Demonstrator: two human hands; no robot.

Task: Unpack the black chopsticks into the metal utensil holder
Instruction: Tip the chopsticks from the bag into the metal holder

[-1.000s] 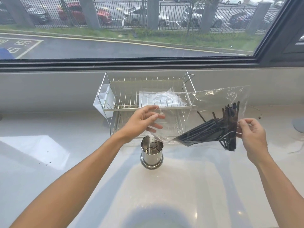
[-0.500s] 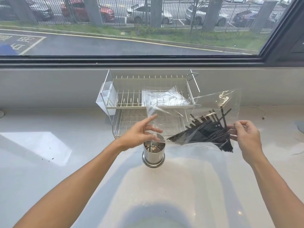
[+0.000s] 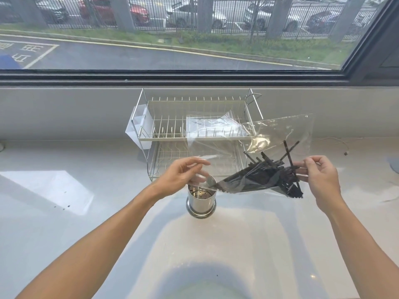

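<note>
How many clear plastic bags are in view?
2: one bag held by both hands over the holder, with the chopsticks inside; one flat bag on the rack's upper tier.

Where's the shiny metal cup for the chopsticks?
In the head view, the metal utensil holder stands upright on the white counter near the middle, in front of the dish rack and just below the left hand.

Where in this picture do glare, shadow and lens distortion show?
Head view: glare streaks the clear bag; a soft dark shadow lies on the counter near the bottom edge; a bright sunlit patch lies left; the window frame bows from the wide lens.
</note>
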